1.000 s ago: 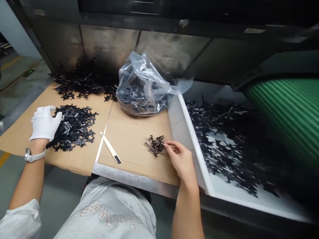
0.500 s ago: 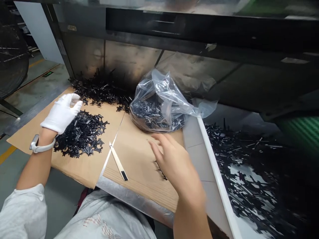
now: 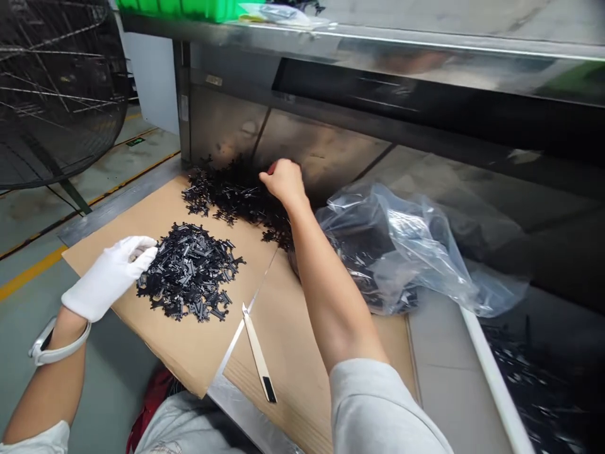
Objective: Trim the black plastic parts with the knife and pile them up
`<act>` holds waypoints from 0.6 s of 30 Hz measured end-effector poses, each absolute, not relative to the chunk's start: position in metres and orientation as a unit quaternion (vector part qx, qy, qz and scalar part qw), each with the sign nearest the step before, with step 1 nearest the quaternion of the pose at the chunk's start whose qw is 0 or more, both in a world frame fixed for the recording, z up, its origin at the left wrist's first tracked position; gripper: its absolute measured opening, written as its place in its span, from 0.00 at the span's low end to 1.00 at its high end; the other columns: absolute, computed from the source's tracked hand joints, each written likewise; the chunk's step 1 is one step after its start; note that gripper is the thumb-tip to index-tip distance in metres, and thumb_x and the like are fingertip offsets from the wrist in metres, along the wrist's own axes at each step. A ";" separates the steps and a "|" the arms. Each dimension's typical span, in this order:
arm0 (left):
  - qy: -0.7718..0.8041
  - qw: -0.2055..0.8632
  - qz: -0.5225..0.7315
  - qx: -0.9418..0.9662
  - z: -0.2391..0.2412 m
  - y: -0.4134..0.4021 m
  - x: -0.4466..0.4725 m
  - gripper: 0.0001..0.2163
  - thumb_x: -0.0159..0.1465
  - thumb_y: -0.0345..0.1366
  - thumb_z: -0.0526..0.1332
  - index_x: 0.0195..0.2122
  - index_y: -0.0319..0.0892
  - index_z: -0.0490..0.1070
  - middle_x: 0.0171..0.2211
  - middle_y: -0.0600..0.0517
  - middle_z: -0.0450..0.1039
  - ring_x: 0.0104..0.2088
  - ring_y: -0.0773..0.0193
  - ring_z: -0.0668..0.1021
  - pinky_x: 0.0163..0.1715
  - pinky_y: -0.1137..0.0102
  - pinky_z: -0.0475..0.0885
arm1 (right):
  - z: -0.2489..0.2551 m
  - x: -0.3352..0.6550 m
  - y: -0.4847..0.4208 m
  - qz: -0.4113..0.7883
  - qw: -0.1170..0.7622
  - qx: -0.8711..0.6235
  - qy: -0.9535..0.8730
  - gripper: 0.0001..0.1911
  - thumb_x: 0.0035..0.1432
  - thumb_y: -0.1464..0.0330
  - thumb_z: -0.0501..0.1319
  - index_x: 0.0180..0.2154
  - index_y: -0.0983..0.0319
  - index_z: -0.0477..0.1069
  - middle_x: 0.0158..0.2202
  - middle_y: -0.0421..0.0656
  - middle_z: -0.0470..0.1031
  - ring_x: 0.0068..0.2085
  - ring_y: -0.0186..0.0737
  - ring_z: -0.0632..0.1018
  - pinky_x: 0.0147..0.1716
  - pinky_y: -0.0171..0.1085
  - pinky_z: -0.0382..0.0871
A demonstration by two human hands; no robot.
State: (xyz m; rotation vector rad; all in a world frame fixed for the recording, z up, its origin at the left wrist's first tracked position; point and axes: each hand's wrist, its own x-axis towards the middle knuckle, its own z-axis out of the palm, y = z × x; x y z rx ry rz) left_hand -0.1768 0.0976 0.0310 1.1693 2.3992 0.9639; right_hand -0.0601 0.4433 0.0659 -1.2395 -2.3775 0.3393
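Observation:
My left hand (image 3: 113, 274), in a white glove, is at the left edge of the near pile of small black plastic parts (image 3: 191, 271). Its fingers curl in toward the thumb; anything between them is too small to make out. Bare, my right hand (image 3: 287, 181) reaches over the far heap of black plastic parts (image 3: 231, 192) by the metal panel. Those fingers point down and away, with their tips hidden, and a bit of red shows beside them. A pale-handled knife (image 3: 259, 356) lies on the brown cardboard (image 3: 161, 340), blade end toward the piles.
A clear plastic bag (image 3: 406, 246) of black parts sits right of my right forearm. Beyond a white-edged divider (image 3: 496, 372) lie more black parts (image 3: 524, 384). A metal shelf (image 3: 378, 47) crosses above the work surface. A large fan (image 3: 57, 94) stands at left.
My right hand has moved from the cardboard near the bag to the far heap. My left hand is now lower beside the near pile. The view has swung left and up.

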 end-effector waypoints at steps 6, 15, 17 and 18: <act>0.841 0.191 0.330 0.383 0.019 0.094 -0.188 0.21 0.64 0.54 0.52 0.45 0.46 0.73 0.49 0.50 0.77 0.50 0.55 0.77 0.55 0.64 0.69 | 0.059 -0.071 0.463 0.077 0.214 -0.406 -0.885 0.16 0.54 0.80 0.59 0.45 0.69 0.75 0.47 0.57 0.74 0.51 0.55 0.75 0.53 0.52 0.66; 0.824 0.201 0.343 0.404 0.006 0.096 -0.190 0.19 0.65 0.54 0.52 0.43 0.47 0.74 0.48 0.51 0.78 0.49 0.56 0.78 0.51 0.65 0.69 | 0.085 -0.044 0.483 0.023 0.423 -0.343 -0.838 0.12 0.63 0.74 0.54 0.43 0.63 0.74 0.49 0.54 0.72 0.52 0.51 0.74 0.56 0.50 0.65; 0.814 0.208 0.357 0.408 0.004 0.102 -0.184 0.18 0.65 0.53 0.52 0.43 0.47 0.73 0.47 0.51 0.78 0.48 0.56 0.78 0.51 0.65 0.69 | 0.086 -0.035 0.475 0.025 0.433 -0.332 -0.838 0.09 0.61 0.74 0.56 0.40 0.63 0.74 0.44 0.52 0.72 0.49 0.50 0.74 0.53 0.49 0.67; 0.808 0.214 0.366 0.408 0.004 0.106 -0.180 0.17 0.66 0.52 0.53 0.43 0.47 0.73 0.46 0.51 0.78 0.48 0.57 0.78 0.50 0.65 0.69 | 0.085 -0.030 0.469 0.030 0.437 -0.325 -0.838 0.07 0.61 0.74 0.57 0.39 0.63 0.73 0.43 0.51 0.72 0.47 0.49 0.75 0.51 0.49 0.69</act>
